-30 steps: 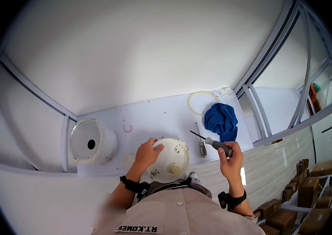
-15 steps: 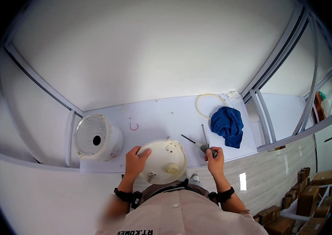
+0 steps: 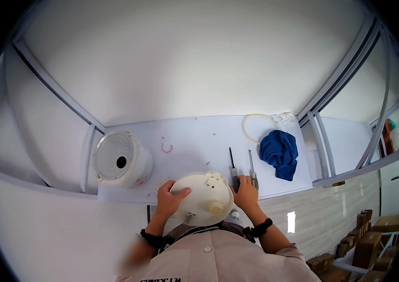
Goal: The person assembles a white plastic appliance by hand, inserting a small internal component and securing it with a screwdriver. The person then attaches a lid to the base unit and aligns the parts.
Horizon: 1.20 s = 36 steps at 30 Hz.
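Your left hand grips the left rim of the lid, fingers curled over its top, thumb side under. The lid is a white round dome with a knob, tilted, held at the near edge of the bench, partly overhanging it toward your chest.

Your right hand sits at the lid's right rim, fingers bent down onto the handles of two screwdrivers. Whether it's clamping a handle or just pressing on them, you can't tell; the fingertips are hidden.

The screwdrivers lie side by side, shafts pointing toward the far edge, just right of the lid.

A blue cloth lies bunched near the right edge, just beside the screwdrivers. A pale ring lies at the far right corner, touching the cloth's far side, with a white wad next to it.

A white pot lies on its side at the left edge, its open mouth facing up at you. A small red hook lies between the pot and the screwdrivers, mid-bench.
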Motion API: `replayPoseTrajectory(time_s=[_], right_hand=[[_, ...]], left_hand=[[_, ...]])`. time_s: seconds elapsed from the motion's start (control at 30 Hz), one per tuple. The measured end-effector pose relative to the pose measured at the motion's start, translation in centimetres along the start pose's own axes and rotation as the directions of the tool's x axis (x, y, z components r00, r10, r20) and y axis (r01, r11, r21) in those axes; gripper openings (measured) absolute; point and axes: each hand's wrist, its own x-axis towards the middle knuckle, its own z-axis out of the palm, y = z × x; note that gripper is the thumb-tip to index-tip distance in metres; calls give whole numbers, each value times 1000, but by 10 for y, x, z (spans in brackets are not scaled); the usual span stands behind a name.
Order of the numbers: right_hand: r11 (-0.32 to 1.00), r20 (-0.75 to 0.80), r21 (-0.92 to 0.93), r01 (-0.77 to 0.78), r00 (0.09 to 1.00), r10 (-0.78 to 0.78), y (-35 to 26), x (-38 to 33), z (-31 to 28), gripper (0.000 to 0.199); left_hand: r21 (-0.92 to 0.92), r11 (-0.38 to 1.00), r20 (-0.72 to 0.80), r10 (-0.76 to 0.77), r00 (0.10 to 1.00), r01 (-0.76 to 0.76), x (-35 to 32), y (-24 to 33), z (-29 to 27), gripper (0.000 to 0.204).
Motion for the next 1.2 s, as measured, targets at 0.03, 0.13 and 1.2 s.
replayPoseTrajectory(time_s=[0.03,0.13,1.2], right_hand=[[999,20,-31,-11,1000,12,-2,3,0,48],[992,45,-117,-50,997,56,-6,9,0,53],[469,189,875,121,806,-561,-17,6,-137,61]], left_hand=[[-5,1000,-1,-4,1000,4,-3,6,1,29],[0,1000,-3,4,1000,-4,-9,7,3,30],[-229,956,-388,85,918,-185,-56,53,70,43]])
